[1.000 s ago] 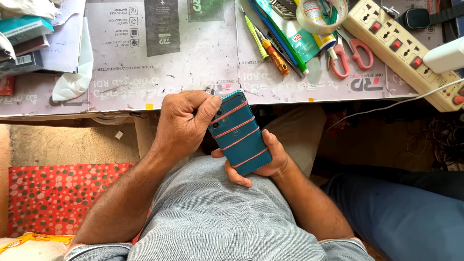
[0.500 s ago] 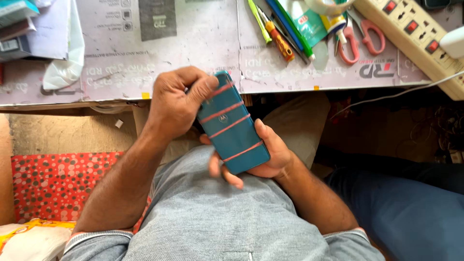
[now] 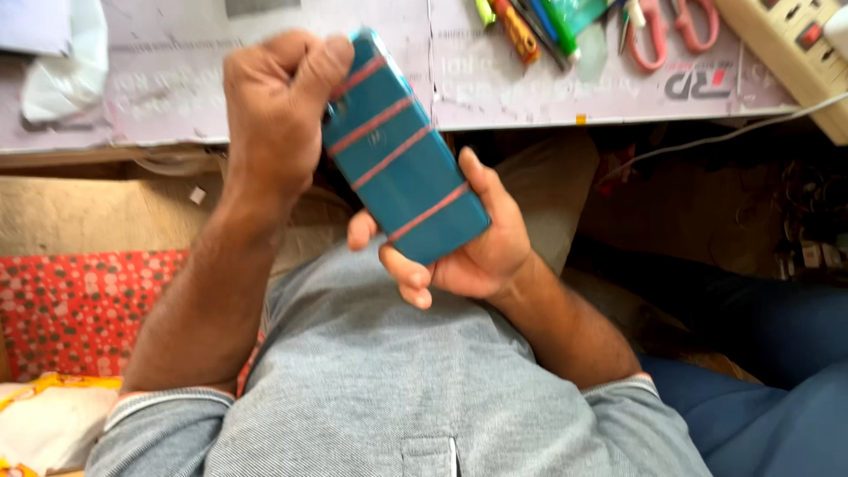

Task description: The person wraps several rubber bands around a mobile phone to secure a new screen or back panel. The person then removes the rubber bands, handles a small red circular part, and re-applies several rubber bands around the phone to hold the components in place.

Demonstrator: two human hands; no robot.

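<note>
A teal phone wrapped in several pink rubber bands is held back-side up in front of my chest, tilted from upper left to lower right. My left hand is closed around its upper end, thumb and fingers pinched at the top corner. My right hand cradles the lower end from underneath, with the thumb along the right edge and fingertips showing below the phone. Both forearms rest close to my grey shirt.
The table edge runs across the top, with pens and screwdrivers, pink-handled scissors, a cream power strip and a white cable. Red dotted cloth lies lower left, and a blue-clad leg is at right.
The view has closed in on the hands. Phone and both hands rose toward the table edge, and my left hand slid up to grip the phone's top end more tightly.
</note>
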